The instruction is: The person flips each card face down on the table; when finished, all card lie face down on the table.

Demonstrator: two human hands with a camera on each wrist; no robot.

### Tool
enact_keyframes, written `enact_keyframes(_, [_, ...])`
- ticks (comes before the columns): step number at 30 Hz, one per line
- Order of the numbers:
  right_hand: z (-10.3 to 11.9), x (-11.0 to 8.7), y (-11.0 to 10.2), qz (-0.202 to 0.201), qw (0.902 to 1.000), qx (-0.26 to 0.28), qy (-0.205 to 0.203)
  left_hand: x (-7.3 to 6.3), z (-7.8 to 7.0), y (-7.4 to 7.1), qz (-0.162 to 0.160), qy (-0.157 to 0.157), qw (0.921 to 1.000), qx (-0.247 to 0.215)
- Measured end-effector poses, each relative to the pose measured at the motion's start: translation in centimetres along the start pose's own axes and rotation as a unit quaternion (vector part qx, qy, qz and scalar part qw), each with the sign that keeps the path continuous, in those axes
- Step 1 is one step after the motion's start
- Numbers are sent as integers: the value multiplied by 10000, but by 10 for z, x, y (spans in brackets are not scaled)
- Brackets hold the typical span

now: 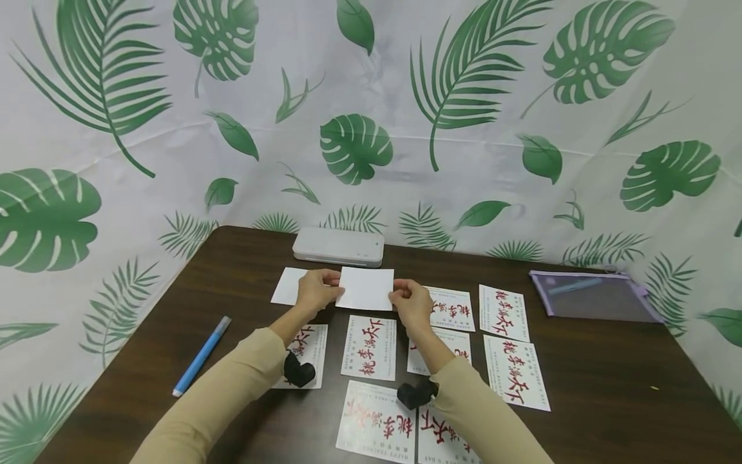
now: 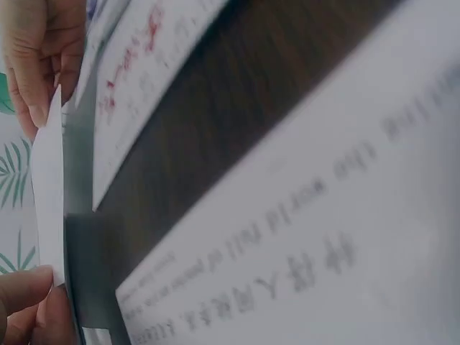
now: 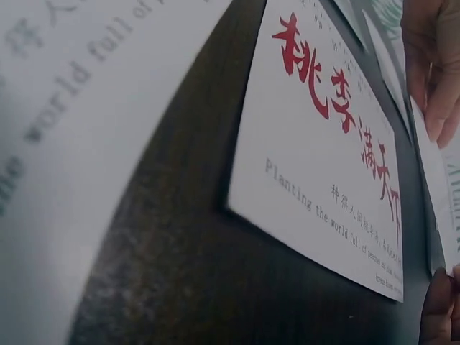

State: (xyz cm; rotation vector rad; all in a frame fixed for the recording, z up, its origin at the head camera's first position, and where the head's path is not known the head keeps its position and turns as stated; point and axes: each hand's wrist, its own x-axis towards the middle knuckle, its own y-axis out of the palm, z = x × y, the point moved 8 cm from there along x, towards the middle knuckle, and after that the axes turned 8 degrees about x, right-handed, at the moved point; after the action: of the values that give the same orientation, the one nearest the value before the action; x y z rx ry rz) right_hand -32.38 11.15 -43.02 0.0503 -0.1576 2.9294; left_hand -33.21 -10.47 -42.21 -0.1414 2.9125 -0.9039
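Observation:
A blank white card is held up by both hands near the middle of the table. My left hand pinches its left edge between thumb and fingers. The right hand grips the opposite edge the same way. In the left wrist view the raised card appears nearly edge-on between the two hands. Just below it on the table lies a printed card with red Chinese characters. Another blank white card lies beside the left hand, partly covered by it.
Several more red-lettered cards lie to the right and in front, some partly under the forearms. Behind the hands stands a flat white case. A blue marker lies at left, a purple-edged mesh pouch at back right. A leaf-patterned curtain borders the table.

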Motion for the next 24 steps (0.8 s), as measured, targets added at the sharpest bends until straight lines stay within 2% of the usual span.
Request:
enact_keyframes(11, [-7,1,7,166,9964,-827,84,3,-1,2,-99,288,9944,1009])
enact_keyframes(20, [1,3,7,153,9850,-1701,-249,10,-3,5,-100,420,9889,1421])
enact_keyframes(24, [1,5,6,128,9818,-1871,-299,9,-7,6,-92,592,9851,1609])
